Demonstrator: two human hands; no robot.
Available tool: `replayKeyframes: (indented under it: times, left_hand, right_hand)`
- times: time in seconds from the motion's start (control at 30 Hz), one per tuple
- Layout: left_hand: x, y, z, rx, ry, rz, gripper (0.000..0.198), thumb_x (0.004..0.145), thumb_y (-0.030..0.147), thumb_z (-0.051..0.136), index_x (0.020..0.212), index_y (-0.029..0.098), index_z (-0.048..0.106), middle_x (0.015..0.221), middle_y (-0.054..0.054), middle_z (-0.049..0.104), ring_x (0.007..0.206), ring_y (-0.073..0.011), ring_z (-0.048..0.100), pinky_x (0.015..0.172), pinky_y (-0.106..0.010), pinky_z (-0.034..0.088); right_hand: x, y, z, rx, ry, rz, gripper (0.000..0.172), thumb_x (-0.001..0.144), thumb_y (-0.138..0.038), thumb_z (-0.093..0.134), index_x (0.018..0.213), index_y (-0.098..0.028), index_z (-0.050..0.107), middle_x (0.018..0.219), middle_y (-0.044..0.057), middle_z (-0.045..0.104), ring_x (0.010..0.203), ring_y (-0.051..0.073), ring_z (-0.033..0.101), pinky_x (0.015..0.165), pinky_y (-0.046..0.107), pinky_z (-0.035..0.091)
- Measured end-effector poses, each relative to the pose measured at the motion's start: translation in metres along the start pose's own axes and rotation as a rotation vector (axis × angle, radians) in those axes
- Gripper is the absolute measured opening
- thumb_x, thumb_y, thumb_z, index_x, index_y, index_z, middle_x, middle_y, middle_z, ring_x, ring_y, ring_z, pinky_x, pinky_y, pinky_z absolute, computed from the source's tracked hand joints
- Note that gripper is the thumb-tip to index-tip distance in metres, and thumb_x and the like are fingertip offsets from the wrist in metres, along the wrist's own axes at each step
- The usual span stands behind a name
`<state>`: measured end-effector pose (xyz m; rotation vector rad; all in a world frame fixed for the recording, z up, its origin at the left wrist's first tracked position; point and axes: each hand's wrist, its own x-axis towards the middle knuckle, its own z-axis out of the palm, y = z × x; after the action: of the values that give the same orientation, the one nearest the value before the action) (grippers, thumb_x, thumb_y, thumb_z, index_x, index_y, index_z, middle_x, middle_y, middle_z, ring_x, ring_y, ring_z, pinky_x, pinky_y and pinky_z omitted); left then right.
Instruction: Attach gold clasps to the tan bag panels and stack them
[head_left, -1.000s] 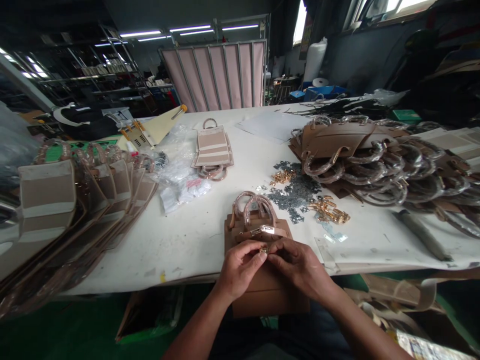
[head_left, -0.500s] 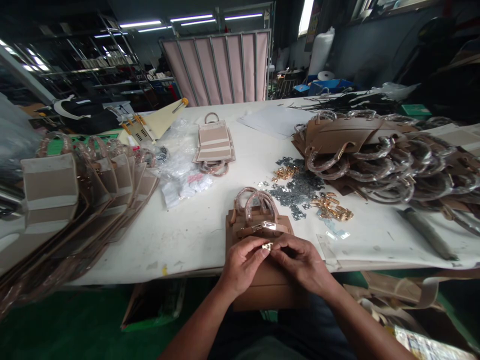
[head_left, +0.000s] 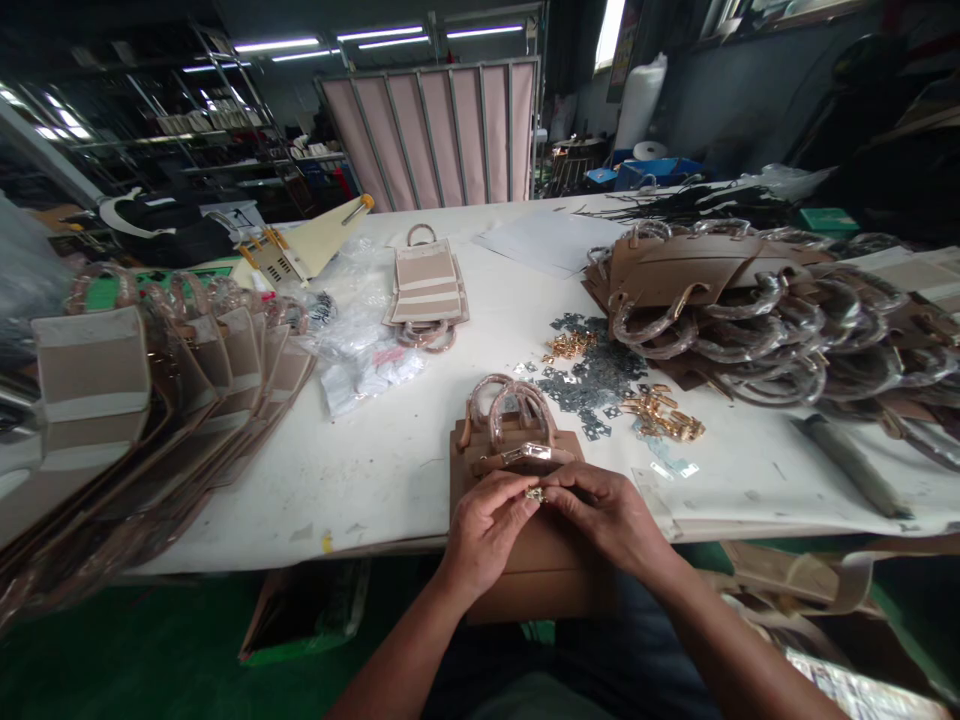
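Observation:
Between my fingertips is a small gold metal clasp piece (head_left: 535, 494). My left hand (head_left: 489, 525) pinches it from the left, thumb and forefinger closed. From the other side my right hand (head_left: 600, 510) grips it, also with thumb and forefinger. Both hands are just above the front of a brown handbag panel (head_left: 525, 595), which hangs over the table's front edge. Behind my fingers a strap with a shiny metal plate (head_left: 536, 453) crosses the bag. Two plastic-wrapped handles (head_left: 517, 408) stand up from it. My fingers partly hide the clasp piece.
Right of the bag lie gold fittings (head_left: 664, 412), dark metal plates (head_left: 592, 385) and gold pieces (head_left: 570, 345). A heap of brown bags (head_left: 727, 300) fills the right side. Bag panels (head_left: 90, 380) are stacked left, beside plastic bags (head_left: 367, 375). Another bag (head_left: 427, 285) lies farther back.
The gold clasp piece appears slightly turned between my fingertips. My right fingers have shifted a little around it; both hands stay over the bag.

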<state>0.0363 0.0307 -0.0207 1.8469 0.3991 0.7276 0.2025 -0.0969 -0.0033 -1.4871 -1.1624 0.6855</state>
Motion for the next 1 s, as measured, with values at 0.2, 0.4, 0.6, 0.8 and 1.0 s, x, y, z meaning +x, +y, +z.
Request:
replayKeyframes:
  times: [0.2, 0.4, 0.6, 0.8, 1.0]
  left_hand:
    - [0.001, 0.001, 0.003, 0.032, 0.01, 0.029, 0.018, 0.101, 0.025, 0.068, 0.115, 0.023, 0.079, 0.11, -0.005, 0.077, 0.103, -0.0179, 0.071, 0.094, -0.028, 0.055]
    - [-0.002, 0.001, 0.003, 0.0, 0.03, 0.018, 0.02, 0.101, 0.026, 0.067, 0.118, 0.025, 0.079, 0.112, -0.006, 0.076, 0.106, -0.0193, 0.071, 0.096, -0.03, 0.055]
    - [-0.002, -0.003, 0.004, -0.08, 0.037, 0.011, 0.024, 0.102, 0.028, 0.066, 0.123, 0.028, 0.077, 0.115, -0.006, 0.072, 0.109, -0.0201, 0.07, 0.097, -0.032, 0.056]
    - [-0.013, 0.002, 0.003, 0.051, 0.096, -0.06, 0.046, 0.102, 0.031, 0.064, 0.148, 0.03, 0.057, 0.114, -0.005, 0.069, 0.1, -0.0193, 0.068, 0.095, -0.035, 0.057]
    - [-0.038, -0.006, -0.021, 0.572, 0.38, -0.075, 0.05, 0.092, 0.027, 0.07, 0.14, 0.025, 0.057, 0.132, -0.012, 0.063, 0.118, -0.0295, 0.062, 0.102, -0.048, 0.054]
  right_hand:
    - [-0.003, -0.002, 0.015, -0.069, 0.107, -0.064, 0.024, 0.108, -0.037, 0.059, 0.093, -0.022, 0.071, 0.093, 0.003, 0.072, 0.088, 0.02, 0.067, 0.083, 0.028, 0.051]
    - [-0.006, -0.004, 0.019, 0.098, 0.147, 0.036, 0.024, 0.106, -0.042, 0.063, 0.098, -0.022, 0.074, 0.095, 0.002, 0.073, 0.092, 0.021, 0.067, 0.086, 0.029, 0.052]
    - [-0.008, 0.001, 0.021, 0.227, 0.104, 0.063, 0.032, 0.095, -0.043, 0.08, 0.122, -0.027, 0.077, 0.125, 0.006, 0.075, 0.12, 0.029, 0.067, 0.11, 0.042, 0.049]
    - [-0.009, 0.01, 0.026, 0.351, 0.232, 0.176, 0.031, 0.092, -0.05, 0.082, 0.107, -0.023, 0.081, 0.114, 0.007, 0.079, 0.108, 0.03, 0.071, 0.102, 0.042, 0.052]
    - [-0.012, 0.014, 0.025, 0.411, 0.261, 0.201, 0.034, 0.093, -0.054, 0.078, 0.103, -0.021, 0.076, 0.112, 0.009, 0.078, 0.106, 0.03, 0.07, 0.097, 0.039, 0.051]
